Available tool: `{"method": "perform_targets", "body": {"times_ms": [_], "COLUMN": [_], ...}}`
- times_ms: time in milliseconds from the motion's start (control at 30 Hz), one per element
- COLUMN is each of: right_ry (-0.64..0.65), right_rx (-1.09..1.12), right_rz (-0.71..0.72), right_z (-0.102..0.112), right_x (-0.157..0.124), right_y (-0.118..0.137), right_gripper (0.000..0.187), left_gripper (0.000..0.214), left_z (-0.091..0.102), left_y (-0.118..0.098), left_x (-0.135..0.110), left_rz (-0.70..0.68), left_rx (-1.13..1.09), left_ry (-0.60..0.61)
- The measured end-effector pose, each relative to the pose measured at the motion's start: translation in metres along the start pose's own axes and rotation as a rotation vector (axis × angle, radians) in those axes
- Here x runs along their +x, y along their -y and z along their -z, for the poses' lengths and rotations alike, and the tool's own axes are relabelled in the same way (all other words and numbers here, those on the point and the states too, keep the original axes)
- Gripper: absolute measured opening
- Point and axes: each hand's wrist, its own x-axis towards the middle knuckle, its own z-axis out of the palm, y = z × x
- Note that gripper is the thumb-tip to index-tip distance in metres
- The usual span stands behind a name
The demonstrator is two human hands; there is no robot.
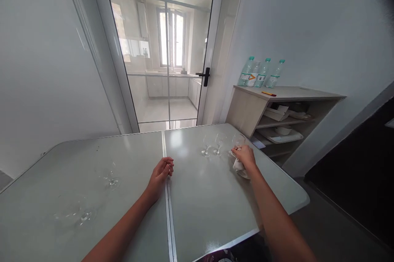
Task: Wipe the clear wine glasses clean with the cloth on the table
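Observation:
My right hand [245,156] reaches to the far right of the grey table [200,204] and is closed on a white cloth [238,166], its fingertips touching the stem of a clear wine glass [237,142]. Two more wine glasses [207,146] [219,144] stand upright just left of it. My left hand [161,174] hovers over the table's centre seam, fingers curled loosely, holding nothing. On the left half stand two further clear glasses [111,176] [83,212], hard to make out.
A low wooden shelf unit [246,110] stands beyond the table's right corner, with three water bottles [261,73] and a red pen [269,94] on top. A glass door [166,48] with a black handle [205,76] is straight ahead.

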Motion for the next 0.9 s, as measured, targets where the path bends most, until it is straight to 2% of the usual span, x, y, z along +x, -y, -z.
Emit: {"method": "perform_targets", "body": {"times_ms": [133,300,567,900], "right_ry": [0.035,0.048,0.046,0.036], "right_rx": [0.016,0.059,0.124,0.118], "right_rz": [0.000,-0.002,0.007,-0.012], "right_z": [-0.025,-0.037,-0.047,-0.046], "right_x": [0.012,0.020,0.015,0.014], "right_y": [0.003,0.002,0.001,0.003], "right_gripper": [0.020,0.021,0.026,0.029], "left_gripper": [0.030,0.030,0.032,0.033], "left_z": [0.003,0.005,0.003,0.003], "left_y": [0.003,0.008,0.002,0.004], "left_x": [0.000,0.000,-0.001,0.000], "left_rz": [0.008,0.036,0.053,0.044], "left_rx": [0.014,0.009,0.019,0.018], "left_ry": [0.002,0.003,-0.004,-0.005]}}
